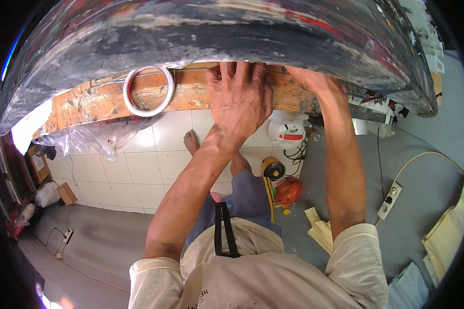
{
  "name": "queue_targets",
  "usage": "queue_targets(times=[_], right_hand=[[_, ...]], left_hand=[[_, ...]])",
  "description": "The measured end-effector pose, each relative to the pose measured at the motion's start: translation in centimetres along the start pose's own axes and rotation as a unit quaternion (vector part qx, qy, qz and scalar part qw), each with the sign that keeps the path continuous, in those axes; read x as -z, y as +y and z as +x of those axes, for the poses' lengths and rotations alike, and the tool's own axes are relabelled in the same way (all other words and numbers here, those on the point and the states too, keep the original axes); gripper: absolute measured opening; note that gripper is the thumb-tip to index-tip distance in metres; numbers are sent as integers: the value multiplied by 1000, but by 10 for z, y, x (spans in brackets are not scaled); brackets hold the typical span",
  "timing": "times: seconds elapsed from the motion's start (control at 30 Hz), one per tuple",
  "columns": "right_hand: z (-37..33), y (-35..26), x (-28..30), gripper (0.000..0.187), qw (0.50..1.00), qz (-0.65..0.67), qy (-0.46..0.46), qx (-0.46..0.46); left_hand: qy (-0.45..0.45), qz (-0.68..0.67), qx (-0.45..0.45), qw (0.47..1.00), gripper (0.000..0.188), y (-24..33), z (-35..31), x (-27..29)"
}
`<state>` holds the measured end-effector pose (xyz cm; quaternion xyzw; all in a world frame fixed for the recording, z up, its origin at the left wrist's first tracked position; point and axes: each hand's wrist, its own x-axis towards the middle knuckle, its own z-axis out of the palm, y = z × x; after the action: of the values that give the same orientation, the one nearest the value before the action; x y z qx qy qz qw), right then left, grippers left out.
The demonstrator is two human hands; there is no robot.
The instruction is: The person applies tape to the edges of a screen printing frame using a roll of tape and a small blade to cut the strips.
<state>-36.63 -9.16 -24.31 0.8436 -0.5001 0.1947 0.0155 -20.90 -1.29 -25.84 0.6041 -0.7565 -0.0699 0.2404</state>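
Note:
A large dark panel [206,38], smeared with grey, red and white paint, fills the top of the view above a worn wooden bench edge [191,90]. My left hand [239,98] lies on this wood with its fingers stretched forward, the tips reaching under the panel's lower edge. To its right, my right hand [312,77] also reaches beneath the panel. Its fingers are hidden there, so whatever they touch cannot be seen. Left of my left hand, a white roll of tape [170,92] with a reddish inner side rests on the wood.
Clear plastic sheeting [98,139] hangs below the bench at left. Under it at right are a white rounded appliance [287,134], a yellow-and-black round object [273,169] and a red plastic bag [287,192]. A power strip [390,201] and its cable lie on the grey floor.

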Motion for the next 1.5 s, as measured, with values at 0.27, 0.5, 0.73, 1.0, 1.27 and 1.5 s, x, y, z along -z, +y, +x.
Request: queue_targets(times=[0.27,0.5,0.73,1.0,1.27,1.5], right_hand=[[-5,-3,3,45,987,2,-111,-115],[-1,-11,22,38,865,156,-208,-430],[-15,8,16,13,794,374,32,-478],[-28,38,-3,16,854,287,-90,-424],[-25,22,11,25,808,234,-143,-522],[0,-11,49,39,776,124,-316,-532]], left_hand=[[-15,5,-4,1000,32,-2,-3,0],[16,12,-11,1000,29,-1,2,1],[15,17,-16,1000,25,1,2,2],[-2,3,-3,1000,31,0,3,3],[-118,-22,45,992,42,10,17,13],[-158,62,54,984,44,14,16,9]])
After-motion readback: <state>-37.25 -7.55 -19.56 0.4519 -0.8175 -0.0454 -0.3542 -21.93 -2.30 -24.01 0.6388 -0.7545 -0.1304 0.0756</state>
